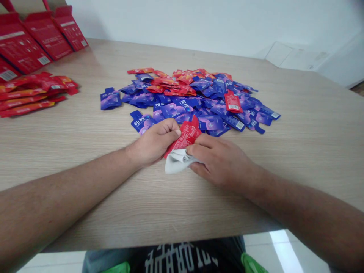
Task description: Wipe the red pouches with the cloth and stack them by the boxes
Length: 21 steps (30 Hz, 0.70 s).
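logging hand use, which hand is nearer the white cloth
Right. The right hand holds the white cloth at the near end of the red pouch; the left hand grips the pouch's left side, just beyond and left of the cloth.

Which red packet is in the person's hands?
The red packet between the left hand and right hand, partly under the white cloth; others lie in the pile or at far left.
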Available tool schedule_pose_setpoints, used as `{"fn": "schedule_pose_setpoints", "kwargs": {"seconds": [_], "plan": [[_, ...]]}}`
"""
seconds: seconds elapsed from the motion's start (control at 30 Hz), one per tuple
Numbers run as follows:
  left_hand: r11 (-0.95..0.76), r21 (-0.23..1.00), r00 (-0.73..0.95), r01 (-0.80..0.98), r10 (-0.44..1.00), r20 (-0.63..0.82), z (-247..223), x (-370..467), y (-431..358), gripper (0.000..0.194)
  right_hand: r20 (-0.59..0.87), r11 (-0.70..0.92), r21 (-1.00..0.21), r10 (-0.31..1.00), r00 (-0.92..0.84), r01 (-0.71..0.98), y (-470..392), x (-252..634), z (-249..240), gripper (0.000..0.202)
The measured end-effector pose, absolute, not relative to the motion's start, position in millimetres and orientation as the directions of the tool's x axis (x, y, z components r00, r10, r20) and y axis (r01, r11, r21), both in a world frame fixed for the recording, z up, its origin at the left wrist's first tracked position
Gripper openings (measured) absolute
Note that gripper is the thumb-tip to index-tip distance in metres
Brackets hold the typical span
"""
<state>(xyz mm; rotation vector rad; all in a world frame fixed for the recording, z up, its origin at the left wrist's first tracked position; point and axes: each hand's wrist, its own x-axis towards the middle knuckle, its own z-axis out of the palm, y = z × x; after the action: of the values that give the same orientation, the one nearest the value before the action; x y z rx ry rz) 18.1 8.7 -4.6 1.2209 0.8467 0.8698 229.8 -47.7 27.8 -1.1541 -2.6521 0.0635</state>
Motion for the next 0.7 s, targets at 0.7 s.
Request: {"fn": "schedule_pose_setpoints", "kwargs": {"seconds": [0.7], "plan": [[0.123,0.987,0.42,-0.104,0.905,-0.068,-4.9,18.1,8.9,0.016,0.235,0.677,-0.116,0.729,-0.643,0.726,-44.6,233.4,27.0,0.016]]}}
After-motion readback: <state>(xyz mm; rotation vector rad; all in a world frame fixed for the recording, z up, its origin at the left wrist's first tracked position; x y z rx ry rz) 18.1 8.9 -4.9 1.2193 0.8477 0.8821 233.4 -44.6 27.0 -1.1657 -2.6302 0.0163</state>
